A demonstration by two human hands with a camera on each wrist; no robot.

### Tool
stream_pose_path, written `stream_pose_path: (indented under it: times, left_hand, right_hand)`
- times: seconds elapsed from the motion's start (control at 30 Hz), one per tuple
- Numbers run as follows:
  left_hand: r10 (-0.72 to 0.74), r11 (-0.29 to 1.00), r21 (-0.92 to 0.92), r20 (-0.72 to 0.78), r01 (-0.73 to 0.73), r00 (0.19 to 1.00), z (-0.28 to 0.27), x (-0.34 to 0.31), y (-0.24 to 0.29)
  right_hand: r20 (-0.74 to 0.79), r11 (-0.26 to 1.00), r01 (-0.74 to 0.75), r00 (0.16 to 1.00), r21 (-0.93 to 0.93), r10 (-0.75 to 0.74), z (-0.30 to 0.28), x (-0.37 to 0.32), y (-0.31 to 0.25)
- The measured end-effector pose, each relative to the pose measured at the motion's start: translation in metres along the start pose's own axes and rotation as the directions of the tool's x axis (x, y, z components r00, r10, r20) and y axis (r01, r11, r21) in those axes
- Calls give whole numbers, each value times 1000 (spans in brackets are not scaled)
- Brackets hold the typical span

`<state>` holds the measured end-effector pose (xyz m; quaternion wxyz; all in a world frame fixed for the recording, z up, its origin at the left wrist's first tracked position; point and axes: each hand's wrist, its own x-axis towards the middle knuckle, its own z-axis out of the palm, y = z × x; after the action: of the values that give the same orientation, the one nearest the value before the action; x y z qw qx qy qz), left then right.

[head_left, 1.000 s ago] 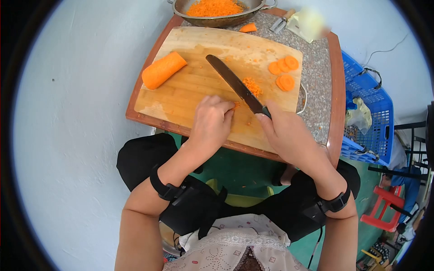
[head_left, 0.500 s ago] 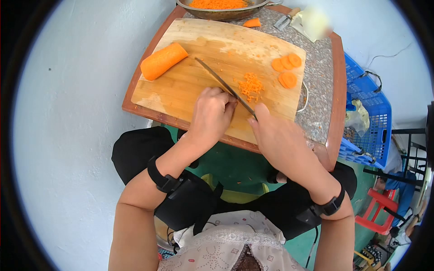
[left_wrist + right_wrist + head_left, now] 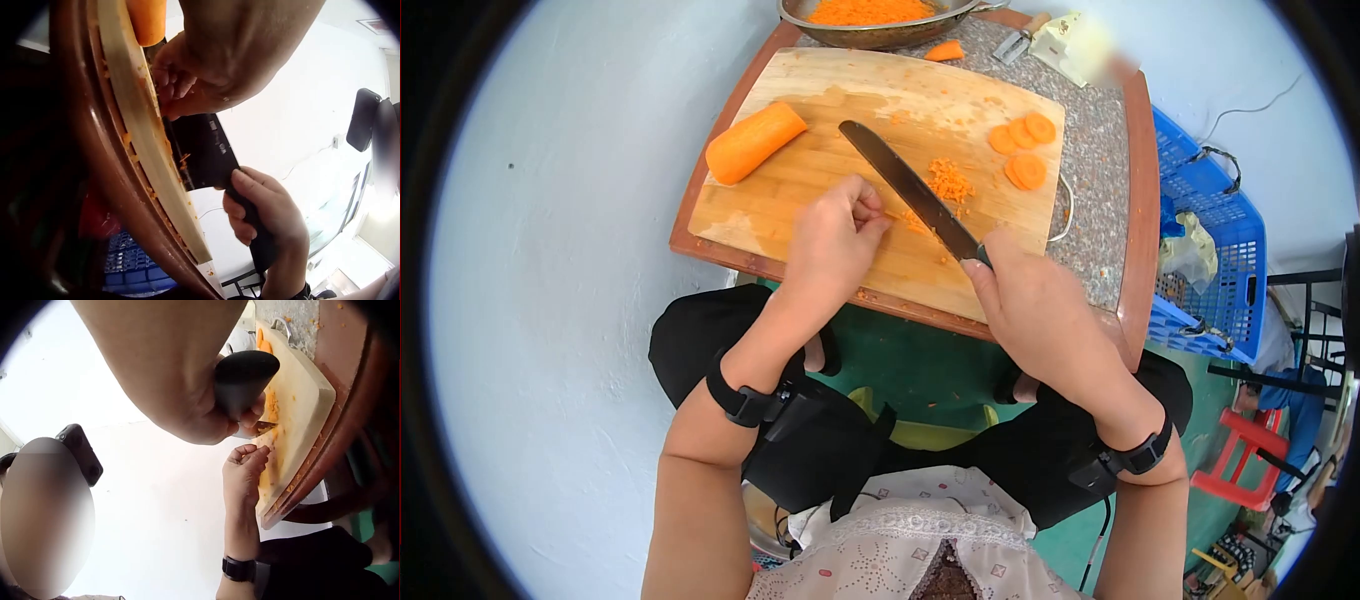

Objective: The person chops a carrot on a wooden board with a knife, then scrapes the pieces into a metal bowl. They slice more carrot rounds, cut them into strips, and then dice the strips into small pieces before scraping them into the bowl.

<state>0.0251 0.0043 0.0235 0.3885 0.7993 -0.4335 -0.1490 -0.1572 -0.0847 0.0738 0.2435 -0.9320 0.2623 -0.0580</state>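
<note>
My right hand (image 3: 1040, 300) grips the black handle (image 3: 247, 375) of a kitchen knife (image 3: 905, 185), its dark broad blade slanting up and left over the wooden cutting board (image 3: 800, 225). Finely chopped carrot (image 3: 948, 180) lies beside the blade, and orange bits cling to the blade in the left wrist view. Left of the knife, my left hand (image 3: 832, 240) is low over the board, fingers curled and thumb tip against them; nothing shows between them. A thick peeled carrot piece (image 3: 755, 142) lies at the board's left. Several carrot slices (image 3: 1022, 133) lie at its right.
A metal pan (image 3: 890, 35) with shredded carrot stands behind the board. Near it lie a small carrot end (image 3: 944, 50) and a peeler-like tool (image 3: 1012, 45). The board's metal handle (image 3: 1068, 210) sticks out to the right. A blue basket (image 3: 1225, 250) stands beyond the table's right edge.
My left hand has drawn back leftward from the blade. The knife tipped blade-edge down near the left fingertips half a second ago; now its broad side shows again, with small orange bits below it.
</note>
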Motion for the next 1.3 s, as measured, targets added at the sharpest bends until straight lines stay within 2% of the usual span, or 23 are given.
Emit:
stream_pose_path:
  times: [0.1, 0.2, 0.23, 0.3, 0.4, 0.6, 0.8, 1.1, 1.2, 1.3]
  left_hand:
    - [4, 997, 73, 14, -5, 1000, -9, 2, 1]
    - [-61, 994, 102, 144, 47, 988, -14, 3, 6]
    - [65, 985, 154, 92, -79, 994, -12, 3, 3]
    - [312, 914, 271, 11, -303, 950, -3, 0, -7]
    - [256, 941, 234, -22, -244, 967, 6, 0, -10]
    - [259, 941, 231, -20, -248, 966, 10, 1, -11]
    - [293, 940, 201, -66, -274, 954, 20, -5, -11]
    - [342, 918, 235, -58, -320, 938, 20, -9, -8]
    - [269, 953, 151, -16, -264, 963, 16, -8, -6]
    - [241, 965, 115, -35, -236, 970, 10, -8, -6]
  right_hand:
    - [44, 999, -10, 999, -44, 12, 8, 3, -3]
    - [8, 999, 34, 999, -37, -34, 13, 10, -4]
    - [-8, 999, 34, 999, -24, -34, 13, 13, -3]
    - [-29, 999, 36, 999, 3, -35, 13, 16, 0]
    - [-51, 999, 47, 998, 21, -46, 9, 10, 3]
    - [-16, 999, 11, 1000, 35, -11, -1, -1, -3]
    - [26, 1000, 6, 1000, -14, -5, 0, -9, -10]
    - [54, 996, 54, 997, -78, -50, 13, -1, -8]
    - [-12, 997, 47, 999, -60, -47, 15, 10, -7]
    - [-49, 998, 60, 997, -7, -60, 11, 12, 2]
